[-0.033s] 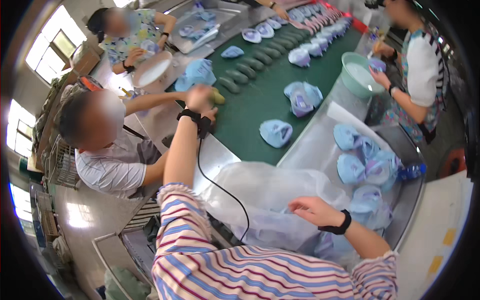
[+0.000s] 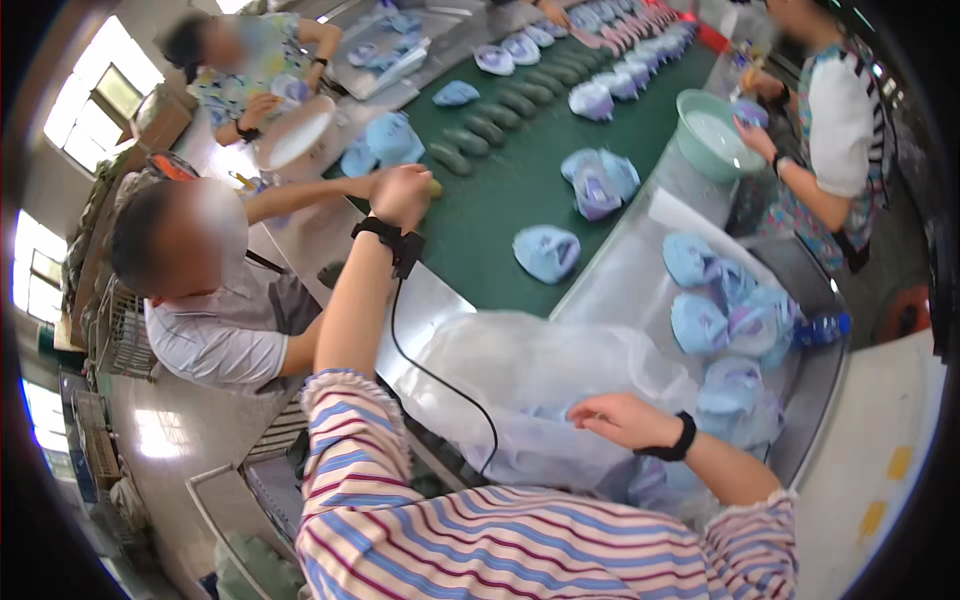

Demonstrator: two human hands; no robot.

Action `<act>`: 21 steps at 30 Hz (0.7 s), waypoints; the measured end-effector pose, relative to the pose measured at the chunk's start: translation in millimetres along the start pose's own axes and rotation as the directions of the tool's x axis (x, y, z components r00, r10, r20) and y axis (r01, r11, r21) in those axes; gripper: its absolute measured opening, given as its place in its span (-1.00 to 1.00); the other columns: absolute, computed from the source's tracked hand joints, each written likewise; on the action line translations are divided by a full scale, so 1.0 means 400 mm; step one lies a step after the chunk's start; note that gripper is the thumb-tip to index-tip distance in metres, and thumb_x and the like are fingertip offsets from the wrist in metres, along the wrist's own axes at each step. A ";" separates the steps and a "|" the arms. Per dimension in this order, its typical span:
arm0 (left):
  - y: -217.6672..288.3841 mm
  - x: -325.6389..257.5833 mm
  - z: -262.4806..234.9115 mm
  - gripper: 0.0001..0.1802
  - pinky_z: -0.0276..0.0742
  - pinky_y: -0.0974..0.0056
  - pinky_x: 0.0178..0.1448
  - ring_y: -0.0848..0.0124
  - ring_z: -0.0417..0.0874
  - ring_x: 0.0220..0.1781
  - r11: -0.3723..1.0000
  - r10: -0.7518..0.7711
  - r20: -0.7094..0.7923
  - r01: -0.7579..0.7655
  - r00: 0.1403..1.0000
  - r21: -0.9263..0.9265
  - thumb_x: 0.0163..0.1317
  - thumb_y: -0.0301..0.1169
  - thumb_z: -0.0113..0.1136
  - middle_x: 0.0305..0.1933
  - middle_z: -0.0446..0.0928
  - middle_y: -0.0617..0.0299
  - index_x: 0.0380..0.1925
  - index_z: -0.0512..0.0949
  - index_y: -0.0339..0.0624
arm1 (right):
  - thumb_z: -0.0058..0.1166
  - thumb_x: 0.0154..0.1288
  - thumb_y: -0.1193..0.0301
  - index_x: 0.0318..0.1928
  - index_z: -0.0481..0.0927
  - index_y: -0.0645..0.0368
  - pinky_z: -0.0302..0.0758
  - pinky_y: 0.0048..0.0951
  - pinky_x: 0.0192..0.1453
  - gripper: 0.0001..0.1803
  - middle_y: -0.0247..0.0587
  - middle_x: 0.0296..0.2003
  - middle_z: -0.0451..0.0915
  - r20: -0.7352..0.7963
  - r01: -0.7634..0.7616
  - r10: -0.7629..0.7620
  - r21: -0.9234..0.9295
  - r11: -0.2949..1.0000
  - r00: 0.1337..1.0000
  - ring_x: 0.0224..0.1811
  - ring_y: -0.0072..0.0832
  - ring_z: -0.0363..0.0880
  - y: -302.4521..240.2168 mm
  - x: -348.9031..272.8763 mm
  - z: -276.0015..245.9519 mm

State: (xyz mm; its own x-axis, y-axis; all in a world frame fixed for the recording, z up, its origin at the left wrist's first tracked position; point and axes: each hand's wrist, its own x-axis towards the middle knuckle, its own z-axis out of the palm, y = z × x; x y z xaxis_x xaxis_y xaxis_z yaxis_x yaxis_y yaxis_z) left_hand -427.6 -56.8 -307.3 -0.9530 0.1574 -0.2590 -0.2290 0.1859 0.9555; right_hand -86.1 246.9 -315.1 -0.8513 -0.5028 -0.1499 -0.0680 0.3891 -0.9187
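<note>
The yellow-green lump (image 2: 435,188) is at the counter's (image 2: 480,235) left edge, just past your left hand (image 2: 403,197). Those fingers are curled in, but I cannot tell whether they grip it; a co-worker's arm (image 2: 300,197) reaches the same spot, so that edge seems to suit you both. Beside it, dark green lumps (image 2: 484,129) run in a row toward the far edge, apparently to keep them in order. Two blue pieces (image 2: 547,253) lie apart near the right edge, perhaps so they don't overlap. Your right hand (image 2: 628,420) is over the bag (image 2: 500,350) at the near edge, fingers loosely parted, nothing seen in them; contact is unclear. Beyond the right edge, more blue pieces share a tray (image 2: 803,262) with a bottle (image 2: 822,328); its raised walls likely stop them sliding off.
</note>
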 end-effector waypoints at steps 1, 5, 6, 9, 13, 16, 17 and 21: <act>0.017 -0.065 0.078 -0.60 0.32 0.21 0.21 0.35 0.45 0.12 0.999 0.028 0.199 -0.033 0.980 0.021 0.29 -0.23 0.01 0.05 0.46 0.15 0.05 0.39 -0.19 | -0.02 0.21 0.41 -0.17 0.53 0.23 0.49 -0.32 -0.19 -0.78 -0.10 -0.37 0.59 0.137 0.024 -0.011 -0.100 0.995 0.991 -0.28 -0.25 0.59 0.033 -0.012 0.026; -0.145 -0.371 0.315 -0.68 0.39 0.28 0.12 0.30 0.55 -0.01 0.822 -0.009 0.887 -0.502 0.463 0.270 0.25 -0.18 0.07 -0.10 0.57 0.12 -0.12 0.54 -0.13 | 0.29 -0.11 0.28 0.11 0.40 0.03 0.34 -0.13 0.11 -0.33 0.02 0.10 0.37 0.109 -0.096 0.219 -0.657 0.748 0.970 0.23 -0.01 0.20 0.141 -0.042 0.064; -0.195 -0.496 0.339 -0.63 0.39 0.13 0.12 0.24 0.56 -0.05 0.693 -0.083 0.872 -0.601 0.482 0.398 0.18 -0.14 0.13 -0.16 0.56 0.10 -0.09 0.52 -0.08 | 0.33 -0.18 0.25 0.17 0.34 0.02 0.31 -0.07 0.15 -0.21 0.02 0.15 0.30 0.155 -0.056 0.226 -0.695 0.717 0.962 0.27 0.03 0.14 0.119 -0.081 0.078; -0.305 -0.737 0.318 -0.63 0.11 -0.09 0.29 0.27 0.45 0.01 0.211 -0.056 0.923 -0.899 0.381 0.384 -0.06 -0.18 0.28 -0.26 0.49 0.22 -0.23 0.48 -0.03 | 0.46 -0.39 0.12 0.36 0.06 -0.03 0.10 0.20 0.27 0.21 0.08 0.30 0.08 0.399 0.104 0.247 -0.680 0.726 0.883 0.35 0.18 -0.04 0.029 -0.158 0.089; -0.326 -0.871 0.253 -0.75 0.36 0.08 0.05 0.22 0.51 -0.11 0.255 -0.229 0.907 -0.877 0.354 0.407 -0.01 -0.21 0.24 -0.31 0.50 0.20 -0.36 0.52 -0.06 | 0.35 -0.16 0.15 0.28 0.17 0.11 0.35 -0.05 0.16 -0.03 0.23 0.20 0.21 0.386 -0.075 0.399 -0.634 0.770 0.832 0.18 0.12 0.27 0.074 -0.288 0.125; -0.370 -0.889 0.234 -0.71 0.45 0.06 -0.18 0.12 0.57 -0.27 0.290 -0.353 0.838 -0.803 0.416 0.521 0.03 -0.16 0.21 -0.38 0.52 0.13 -0.36 0.52 -0.12 | 0.20 0.08 0.17 0.00 0.42 0.36 0.47 -0.18 -0.02 -0.41 0.28 -0.19 0.53 0.327 -0.224 0.439 -0.528 0.819 0.837 -0.14 0.01 0.55 0.191 -0.239 0.094; -0.381 -0.880 0.234 -0.68 0.46 0.04 -0.24 0.09 0.59 -0.31 0.310 -0.399 0.807 -0.764 0.435 0.566 0.04 -0.14 0.21 -0.41 0.53 0.10 -0.35 0.52 -0.14 | 0.13 0.14 0.09 -0.08 0.50 0.33 0.49 -0.19 -0.07 -0.46 0.22 -0.32 0.57 0.311 -0.297 0.533 -0.567 0.768 0.786 -0.18 -0.03 0.56 0.178 -0.205 0.075; -0.310 -0.793 0.330 -0.48 0.49 0.02 -0.21 0.02 0.59 -0.33 0.377 0.146 0.536 -0.548 0.831 0.747 0.04 -0.07 0.22 -0.39 0.54 0.04 -0.10 0.41 -0.19 | -0.09 0.23 -0.09 0.05 0.44 0.21 0.49 -0.19 -0.14 -0.37 0.13 -0.31 0.60 -0.022 -0.361 0.412 -0.526 0.770 0.911 -0.20 -0.07 0.59 0.050 -0.035 0.102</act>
State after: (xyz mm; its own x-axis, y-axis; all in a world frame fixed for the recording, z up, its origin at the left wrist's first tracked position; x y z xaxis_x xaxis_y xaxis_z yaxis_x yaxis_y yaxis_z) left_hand -70.6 -1.8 -362.1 -0.7193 0.6779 -0.1519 0.5837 0.7082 0.3971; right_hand -54.3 230.3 -346.2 -0.8152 -0.2806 -0.5066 -0.0186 0.8870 -0.4613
